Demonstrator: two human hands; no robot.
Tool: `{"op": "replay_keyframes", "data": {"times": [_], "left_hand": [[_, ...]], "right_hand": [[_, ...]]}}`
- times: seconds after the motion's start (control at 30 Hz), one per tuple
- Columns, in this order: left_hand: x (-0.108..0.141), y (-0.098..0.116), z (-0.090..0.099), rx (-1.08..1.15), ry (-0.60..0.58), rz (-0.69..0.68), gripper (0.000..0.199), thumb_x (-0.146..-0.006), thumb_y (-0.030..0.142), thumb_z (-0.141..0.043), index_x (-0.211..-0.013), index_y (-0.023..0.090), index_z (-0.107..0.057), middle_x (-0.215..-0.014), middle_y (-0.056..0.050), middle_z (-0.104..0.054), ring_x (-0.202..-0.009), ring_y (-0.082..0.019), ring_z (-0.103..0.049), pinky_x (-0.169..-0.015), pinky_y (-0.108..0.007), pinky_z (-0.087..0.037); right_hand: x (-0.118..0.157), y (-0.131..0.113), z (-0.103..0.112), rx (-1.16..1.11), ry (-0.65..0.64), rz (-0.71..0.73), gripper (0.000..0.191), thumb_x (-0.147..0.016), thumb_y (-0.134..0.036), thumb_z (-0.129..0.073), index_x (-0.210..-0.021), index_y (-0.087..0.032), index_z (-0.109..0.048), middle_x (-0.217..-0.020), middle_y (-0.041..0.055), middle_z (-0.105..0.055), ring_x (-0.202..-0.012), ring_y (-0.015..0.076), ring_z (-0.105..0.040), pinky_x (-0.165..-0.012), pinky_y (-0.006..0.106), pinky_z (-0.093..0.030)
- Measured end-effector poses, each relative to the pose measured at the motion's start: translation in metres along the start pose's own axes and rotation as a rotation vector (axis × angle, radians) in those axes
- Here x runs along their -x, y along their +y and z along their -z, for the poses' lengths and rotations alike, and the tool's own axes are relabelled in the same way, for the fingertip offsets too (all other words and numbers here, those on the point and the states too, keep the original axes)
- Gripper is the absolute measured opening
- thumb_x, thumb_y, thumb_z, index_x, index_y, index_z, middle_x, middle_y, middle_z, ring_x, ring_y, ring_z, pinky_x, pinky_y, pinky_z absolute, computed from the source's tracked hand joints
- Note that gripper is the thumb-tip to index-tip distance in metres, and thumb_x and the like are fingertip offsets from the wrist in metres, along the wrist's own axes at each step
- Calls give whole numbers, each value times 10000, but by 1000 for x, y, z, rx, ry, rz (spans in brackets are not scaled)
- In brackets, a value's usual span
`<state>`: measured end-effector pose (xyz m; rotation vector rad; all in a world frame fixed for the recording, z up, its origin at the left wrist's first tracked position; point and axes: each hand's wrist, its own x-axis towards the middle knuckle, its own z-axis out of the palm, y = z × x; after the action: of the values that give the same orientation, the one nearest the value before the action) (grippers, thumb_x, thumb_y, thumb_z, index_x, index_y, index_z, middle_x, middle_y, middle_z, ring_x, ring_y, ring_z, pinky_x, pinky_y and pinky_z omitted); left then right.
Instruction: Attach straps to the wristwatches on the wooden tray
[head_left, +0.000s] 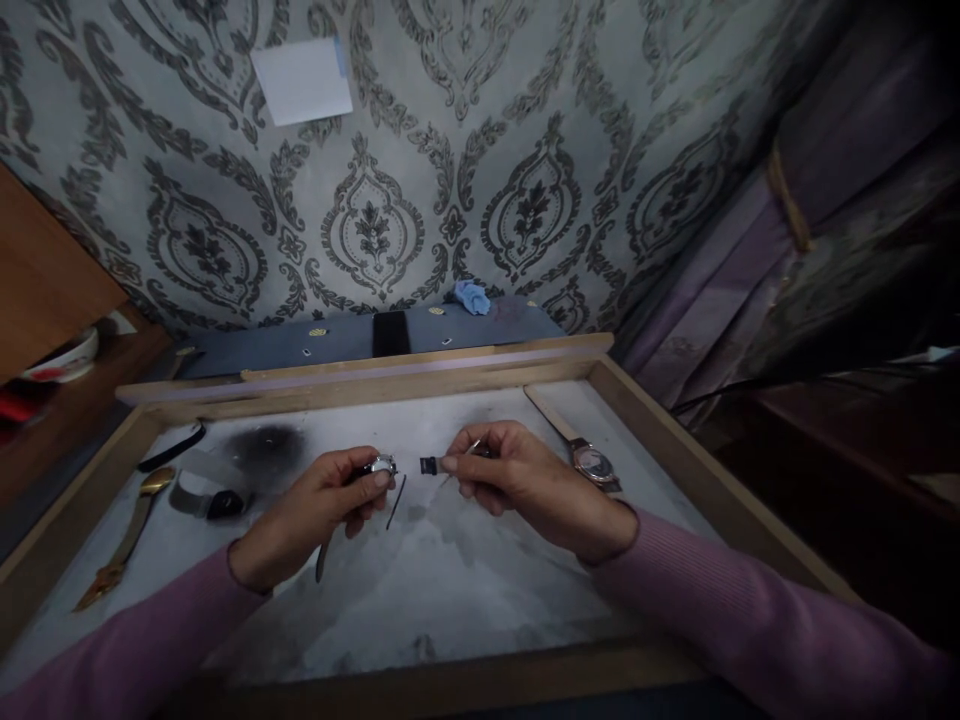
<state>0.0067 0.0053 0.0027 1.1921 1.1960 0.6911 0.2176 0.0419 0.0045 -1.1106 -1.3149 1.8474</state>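
My left hand (311,515) pinches a small round silver watch (383,465) between thumb and fingers, and a dark strap end (322,562) hangs below that hand. Opposite it, my right hand (517,475) grips a dark strap piece with a buckle (428,466), which points left toward the watch without touching it. A thin light-coloured tool (472,447) also shows between the right fingers. On the white surface, a thin dark stick (396,502) lies between the hands, close to the left fingertips.
A wooden-rimmed tray (652,430) surrounds the work surface. At its left lie a gold watch (135,530), a mesh-strap watch (223,504) and a black band (172,448); at its right, a large watch (592,462). Behind are a dark phone (391,334) and blue cloth (472,297).
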Motion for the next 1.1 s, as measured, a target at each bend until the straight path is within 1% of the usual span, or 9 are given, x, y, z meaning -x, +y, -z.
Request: {"op": "replay_keyframes", "data": {"times": [0.1,0.17,0.3,0.4,0.67,0.9,1.1], "left_hand": [[3,1,-1,91,-25,105,341,-766,465,-663,-809,151,-536,-538,108,-286,-451,-54,-156,-402,-191,-103],[5,-1,-2,122,-52,111,349,-784,479,-639,-834,145,-551,-529,116,-238,-454,-59,-104,-402,-209,-57],[4,-7,-8,140,-97,69,333,-819,470,-604,-842,140,-565,-522,111,-235,-457,-66,-110,-404,-220,-60],[2,-9,-11,120,-108,27,338,-824,476,-596,-836,140,-567,-519,112,-233,-456,-69,-116,-401,-220,-72],[5,-7,-11,-52,-86,-67,301,-873,435,-536,-840,141,-589,-527,102,-268,-460,-73,-185,-421,-208,-159],[6,-5,-12,-170,-76,-103,303,-875,437,-507,-826,149,-586,-541,92,-287,-471,-83,-215,-430,-210,-180],[8,3,-16,-186,-75,-93,329,-855,471,-517,-801,152,-578,-556,88,-303,-467,-83,-203,-414,-214,-153]], "right_hand": [[0,1,-1,-21,-6,-5,294,-601,-324,-802,-647,-134,-582,-486,-50,-561,-352,18,-394,-349,163,-219],[0,2,-2,-25,-16,-5,292,-602,-318,-803,-644,-135,-578,-483,-52,-561,-351,17,-393,-347,162,-222],[1,3,-2,-17,-27,6,289,-610,-318,-800,-649,-137,-578,-485,-53,-561,-355,20,-408,-345,156,-246],[1,3,-3,-2,-30,21,288,-624,-328,-793,-648,-137,-579,-489,-53,-562,-349,18,-407,-342,155,-247],[3,1,-6,30,-24,36,295,-631,-335,-791,-644,-139,-572,-473,-61,-559,-327,16,-401,-327,153,-258],[2,5,-5,31,-38,40,262,-666,-309,-778,-662,-136,-581,-465,-56,-568,-316,16,-394,-322,152,-271],[1,7,-6,42,-38,30,276,-662,-323,-781,-660,-135,-579,-463,-59,-562,-315,14,-395,-325,146,-281]]}}
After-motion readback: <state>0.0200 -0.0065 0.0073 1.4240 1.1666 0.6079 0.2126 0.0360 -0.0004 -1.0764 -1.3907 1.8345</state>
